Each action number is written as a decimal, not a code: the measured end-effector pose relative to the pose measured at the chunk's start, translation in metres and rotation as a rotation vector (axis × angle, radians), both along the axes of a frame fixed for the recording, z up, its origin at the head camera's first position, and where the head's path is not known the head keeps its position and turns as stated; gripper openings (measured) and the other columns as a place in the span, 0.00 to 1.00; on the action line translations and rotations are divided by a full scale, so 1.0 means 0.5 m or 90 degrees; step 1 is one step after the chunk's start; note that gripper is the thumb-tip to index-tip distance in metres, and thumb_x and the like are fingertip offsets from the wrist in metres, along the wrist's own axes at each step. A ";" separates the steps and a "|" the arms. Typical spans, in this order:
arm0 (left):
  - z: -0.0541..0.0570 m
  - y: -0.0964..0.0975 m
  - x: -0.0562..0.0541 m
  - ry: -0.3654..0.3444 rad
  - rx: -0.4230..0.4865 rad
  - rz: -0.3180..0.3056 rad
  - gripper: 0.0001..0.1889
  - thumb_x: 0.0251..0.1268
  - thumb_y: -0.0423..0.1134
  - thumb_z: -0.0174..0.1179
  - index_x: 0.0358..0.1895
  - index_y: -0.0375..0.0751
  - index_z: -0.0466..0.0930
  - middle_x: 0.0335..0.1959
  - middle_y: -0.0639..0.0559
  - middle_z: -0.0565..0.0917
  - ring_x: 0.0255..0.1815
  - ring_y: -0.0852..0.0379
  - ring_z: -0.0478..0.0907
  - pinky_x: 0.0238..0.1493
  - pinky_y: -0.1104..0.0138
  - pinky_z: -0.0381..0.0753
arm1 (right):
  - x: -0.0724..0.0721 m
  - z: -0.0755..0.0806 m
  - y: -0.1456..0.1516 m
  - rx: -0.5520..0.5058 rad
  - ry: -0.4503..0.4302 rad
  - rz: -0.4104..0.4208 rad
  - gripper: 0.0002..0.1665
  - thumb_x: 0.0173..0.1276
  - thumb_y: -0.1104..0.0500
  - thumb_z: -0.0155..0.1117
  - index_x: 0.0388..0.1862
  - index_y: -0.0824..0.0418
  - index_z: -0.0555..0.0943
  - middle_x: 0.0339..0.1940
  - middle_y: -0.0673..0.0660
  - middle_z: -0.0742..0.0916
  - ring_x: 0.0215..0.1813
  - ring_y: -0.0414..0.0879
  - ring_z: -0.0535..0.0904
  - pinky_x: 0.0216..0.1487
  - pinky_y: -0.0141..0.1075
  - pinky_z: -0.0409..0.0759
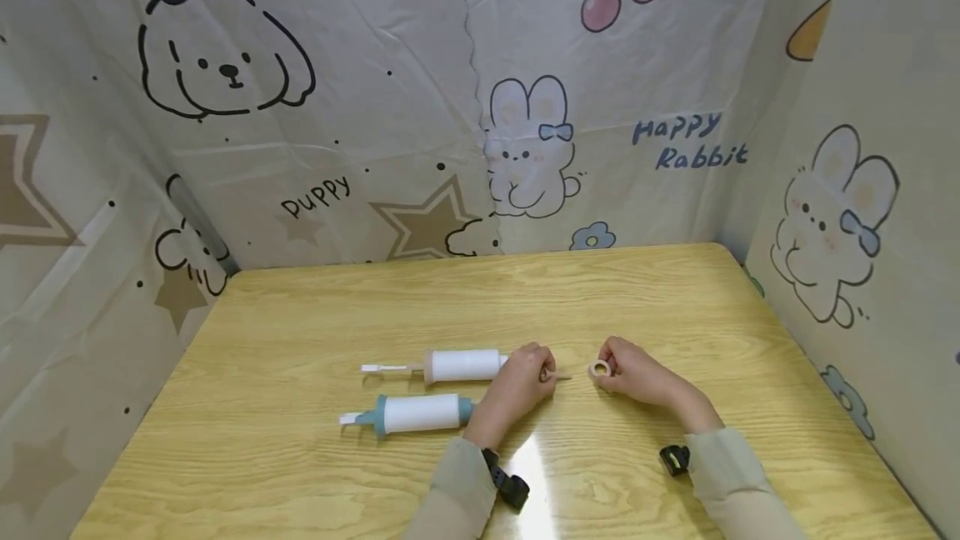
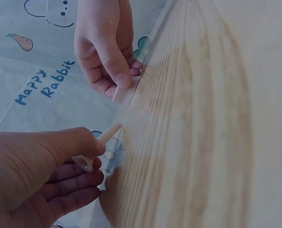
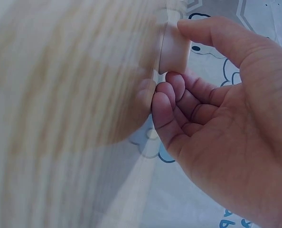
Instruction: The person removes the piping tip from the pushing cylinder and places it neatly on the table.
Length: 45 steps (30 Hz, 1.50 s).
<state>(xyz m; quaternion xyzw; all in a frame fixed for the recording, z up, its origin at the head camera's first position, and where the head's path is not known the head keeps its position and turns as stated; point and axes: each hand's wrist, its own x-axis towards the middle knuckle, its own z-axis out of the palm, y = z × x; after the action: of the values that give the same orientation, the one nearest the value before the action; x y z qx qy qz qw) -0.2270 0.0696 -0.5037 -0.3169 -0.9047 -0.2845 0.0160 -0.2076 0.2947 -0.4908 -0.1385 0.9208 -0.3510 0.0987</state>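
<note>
My left hand (image 1: 525,373) pinches a small beige piece with a narrow stem (image 2: 110,133) between thumb and fingers, the stem pointing toward the other hand. The right hand (image 1: 633,369) holds a short beige ring (image 1: 599,368) by its side, its round opening visible in the head view. In the right wrist view the thumb touches the ring's smooth wall (image 3: 174,50). A gap separates the two beige parts. Just left of my left hand lies a white cylinder with a beige end (image 1: 465,365); a similar white cylinder with blue ends (image 1: 422,413) lies nearer me, partly behind the left wrist.
Both cylinders have thin rods with white tips (image 1: 375,368) pointing left. The wood-grain table (image 1: 300,315) has a printed cloth (image 1: 360,107) around its back and sides. Black straps with small devices (image 1: 513,490) are on the wrists.
</note>
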 end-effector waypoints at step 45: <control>0.025 -0.007 0.013 0.063 -0.011 0.016 0.13 0.62 0.39 0.67 0.48 0.42 0.80 0.46 0.51 0.82 0.46 0.57 0.78 0.41 0.75 0.81 | 0.008 0.008 0.007 0.011 0.056 -0.077 0.26 0.67 0.53 0.67 0.51 0.72 0.72 0.41 0.61 0.78 0.41 0.48 0.73 0.43 0.38 0.75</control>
<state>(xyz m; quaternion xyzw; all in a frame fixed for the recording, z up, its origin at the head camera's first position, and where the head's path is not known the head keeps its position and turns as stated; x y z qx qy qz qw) -0.2203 0.0661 -0.4912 -0.3190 -0.9091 -0.2608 0.0616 -0.2036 0.2980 -0.4867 -0.0972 0.9339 -0.3420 0.0376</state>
